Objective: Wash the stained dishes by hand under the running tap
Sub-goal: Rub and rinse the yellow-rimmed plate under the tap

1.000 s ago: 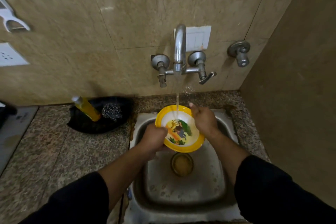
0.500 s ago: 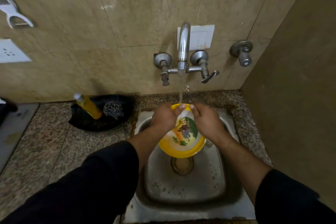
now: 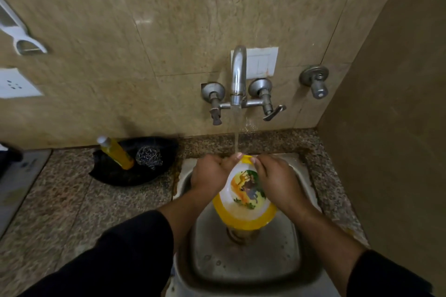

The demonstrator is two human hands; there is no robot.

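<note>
Two hands hold one plate [image 3: 246, 196] between them; left hand [image 3: 211, 175] and right hand [image 3: 276, 182] curl round its far rim, tilted up beneath the tap [image 3: 238, 77] stream.

Nothing here can be read. The plate [image 3: 243, 190] bears only a cartoon picture, and the faint print on the grey board [image 3: 24, 176] at left is too blurred.

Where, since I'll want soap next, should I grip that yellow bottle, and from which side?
Probably wrap the yellow bottle at mid-body from its left: it leans cap up-left in the black tray, the steel scrubber crowds its right, the wall stands behind.
</note>
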